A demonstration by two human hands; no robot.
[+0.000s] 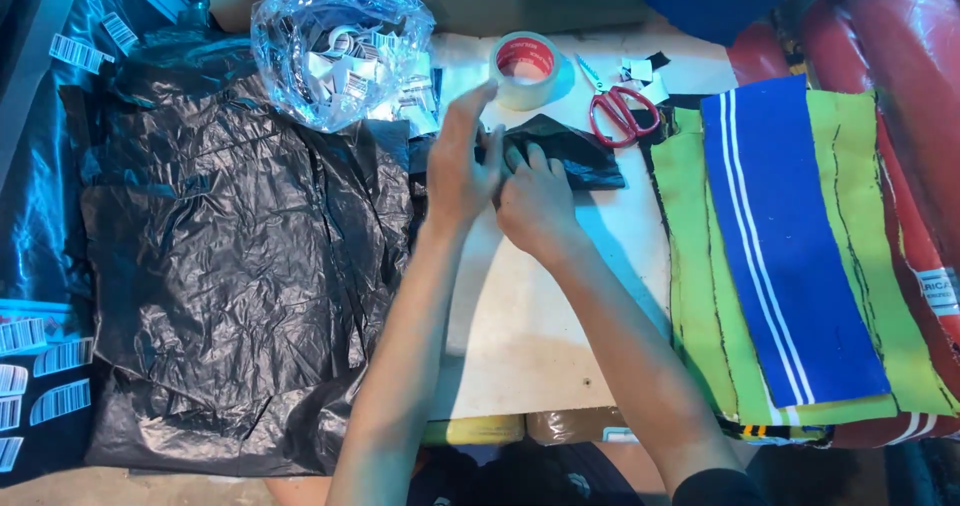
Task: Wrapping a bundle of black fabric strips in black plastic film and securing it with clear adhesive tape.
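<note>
Both hands on a small black packet

Your left hand (462,166) and right hand (535,201) press a folded black plastic packet (570,151) on the white table (545,316). The fingers lie pressed together upon it. Tape roll (526,69) and red scissors (622,114) lie just behind.

Hands: two, left hand (462,171) and right hand (535,201), both on one small folded black piece (565,156). One tape roll (526,68). One pair of red-handled scissors (620,109). One clear bag (335,51) of small tags, too jumbled to count. One large black plastic sheet (240,276). Fabric strips: one blue (785,256), roughly three green (700,266), edges overlapping. One counter (545,316).
</note>
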